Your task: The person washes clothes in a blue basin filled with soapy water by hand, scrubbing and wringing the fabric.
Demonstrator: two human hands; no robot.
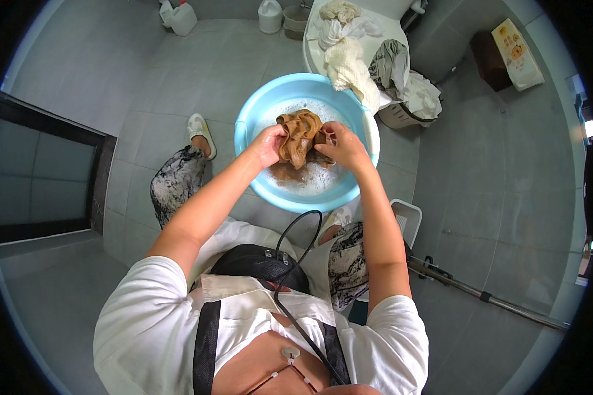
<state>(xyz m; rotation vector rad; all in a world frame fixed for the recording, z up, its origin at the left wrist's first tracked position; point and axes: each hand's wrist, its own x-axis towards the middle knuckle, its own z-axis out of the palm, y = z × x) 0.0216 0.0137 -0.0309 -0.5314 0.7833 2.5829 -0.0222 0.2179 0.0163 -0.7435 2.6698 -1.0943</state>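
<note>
The brown cloth [300,131] is bunched up over the middle of the blue basin [306,204], with more brown showing in the foamy water [319,183] just below. Your left hand [268,146] has its grip closed on the cloth's left side, and your right hand [346,150] pinches its right side. Beyond the basin, a cream knitted cloth [348,66] drapes over the toilet's [315,60] near edge; a bin [396,118] stands beside the toilet on the grey tiled floor [171,82].
</note>
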